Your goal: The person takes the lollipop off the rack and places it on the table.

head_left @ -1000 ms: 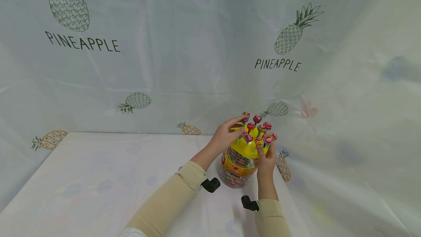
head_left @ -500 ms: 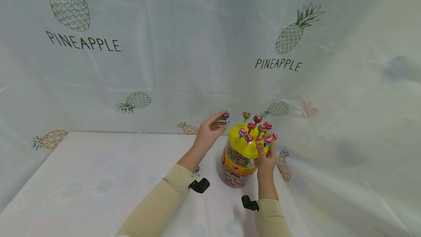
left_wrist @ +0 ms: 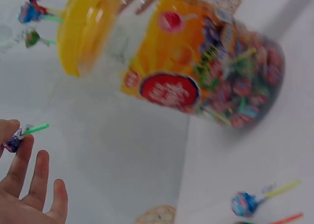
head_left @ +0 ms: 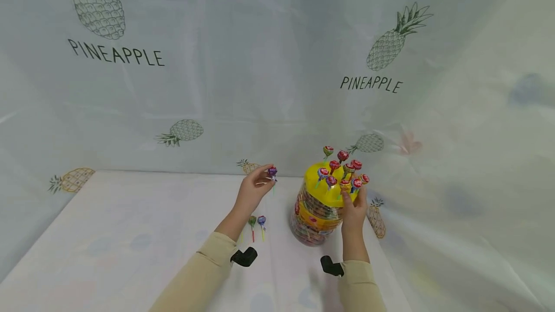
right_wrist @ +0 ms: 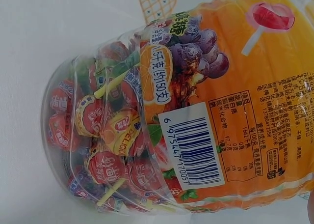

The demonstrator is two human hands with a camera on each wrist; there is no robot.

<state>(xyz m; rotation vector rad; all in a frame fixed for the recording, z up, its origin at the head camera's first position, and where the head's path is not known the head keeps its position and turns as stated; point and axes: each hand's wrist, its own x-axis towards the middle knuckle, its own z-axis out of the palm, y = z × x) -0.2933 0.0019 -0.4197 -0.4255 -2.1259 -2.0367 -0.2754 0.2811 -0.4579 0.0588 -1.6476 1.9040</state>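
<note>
My left hand pinches a purple-wrapped lollipop near its head, above the table and left of the jar; its green stick points down. In the left wrist view the other fingers are spread. A clear plastic jar full of wrapped lollipops stands on the table. Several lollipops stick up from its yellow lid. My right hand grips the lid's right side, thumb in front. The right wrist view shows the jar's printed label but almost none of that hand.
On the white-covered table, a green-headed lollipop and a blue one lie beside my left forearm, which partly hides a further stick. Behind the table hangs a pineapple-print curtain.
My left hand has taken the purple lollipop away from the lid and carried it left and slightly down. Lollipops on the table have come into sight. The right hand keeps its hold.
</note>
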